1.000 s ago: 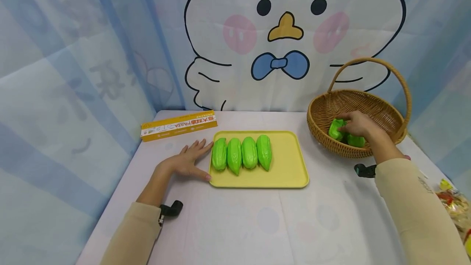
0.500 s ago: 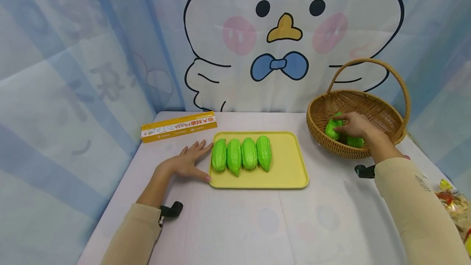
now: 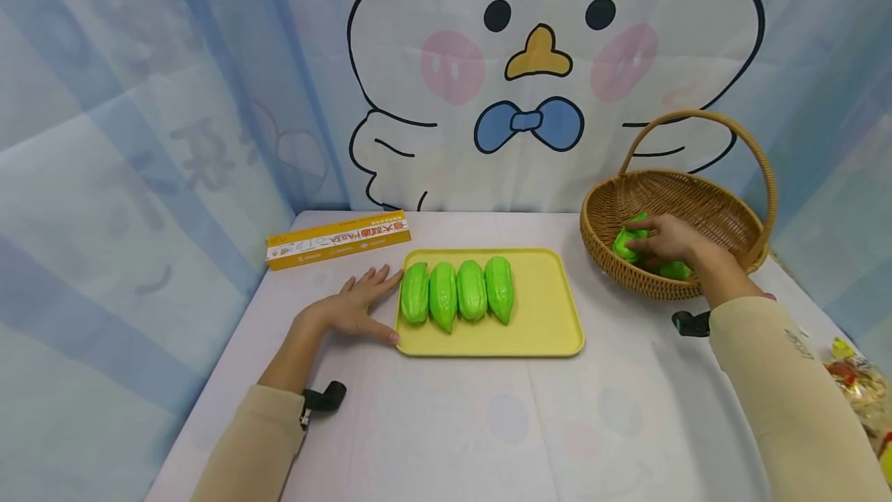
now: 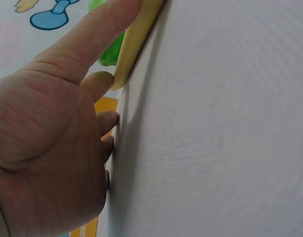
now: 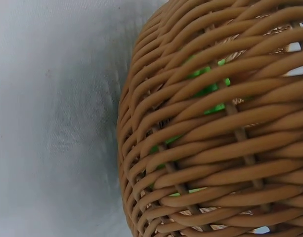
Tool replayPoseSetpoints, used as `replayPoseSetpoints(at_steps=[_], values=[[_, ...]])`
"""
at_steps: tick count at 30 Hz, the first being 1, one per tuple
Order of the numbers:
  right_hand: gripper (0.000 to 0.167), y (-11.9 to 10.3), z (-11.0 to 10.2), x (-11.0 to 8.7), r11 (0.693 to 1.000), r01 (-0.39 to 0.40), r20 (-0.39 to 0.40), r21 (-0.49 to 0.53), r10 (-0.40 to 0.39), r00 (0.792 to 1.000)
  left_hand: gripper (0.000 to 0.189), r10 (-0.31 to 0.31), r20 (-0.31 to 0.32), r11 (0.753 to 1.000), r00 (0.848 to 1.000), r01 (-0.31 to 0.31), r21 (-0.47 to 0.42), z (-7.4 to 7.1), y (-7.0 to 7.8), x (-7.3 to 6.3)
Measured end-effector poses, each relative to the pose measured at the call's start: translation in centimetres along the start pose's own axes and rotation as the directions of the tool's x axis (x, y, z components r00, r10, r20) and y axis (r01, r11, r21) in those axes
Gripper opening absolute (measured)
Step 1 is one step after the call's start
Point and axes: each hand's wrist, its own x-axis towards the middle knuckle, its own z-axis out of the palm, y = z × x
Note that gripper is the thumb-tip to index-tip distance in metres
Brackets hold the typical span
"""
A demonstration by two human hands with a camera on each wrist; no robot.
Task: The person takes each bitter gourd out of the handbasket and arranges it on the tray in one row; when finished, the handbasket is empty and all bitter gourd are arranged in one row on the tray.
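Note:
My left hand point(image 3: 351, 308) lies with fingers spread at the left edge of a yellow tray point(image 3: 547, 308), thumb and index finger touching its rim. Four-sided and shallow, the tray bears several glossy green ribbed toy vegetables in a row on its left half, one of them at its right end point(image 3: 499, 289). My right hand point(image 3: 672, 238) reaches into a wicker basket point(image 3: 602, 254) and pinches a green ribbed toy vegetable point(image 3: 625, 245) between thumb and fingers. Another green one point(image 3: 674, 269) lies under the hand, partly hidden. In the right wrist view, the basket's wall point(image 5: 215, 148) hides the hand.
A yellow pasta box point(image 3: 339, 240) lies at the back left of the table. The basket's tall handle point(image 3: 697, 115) arches over it. Shiny packaged goods point(image 3: 857, 386) are at the right edge. A printed curtain point(image 3: 530, 177) hangs behind the table.
Inside the basket, the right hand has shifted the pinched green vegetable slightly left and tilted it. The left hand and the tray have stayed put.

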Motion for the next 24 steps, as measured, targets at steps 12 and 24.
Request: replayPoseSetpoints(at_steps=[12,24], values=[[0.056,0.3,-0.1,0.3,1.0,0.016,-0.101,0.023,-0.014,0.995,0.128,0.001,0.003,1.0,1.0,-0.001,-0.005,0.0,0.0,0.0],[0.057,-0.2,-0.3,-0.6,1.0,0.026,-0.137,0.012,-0.025,0.99,0.127,0.0,0.006,1.0,1.0,0.0,-0.016,0.0,0.0,-0.1]])
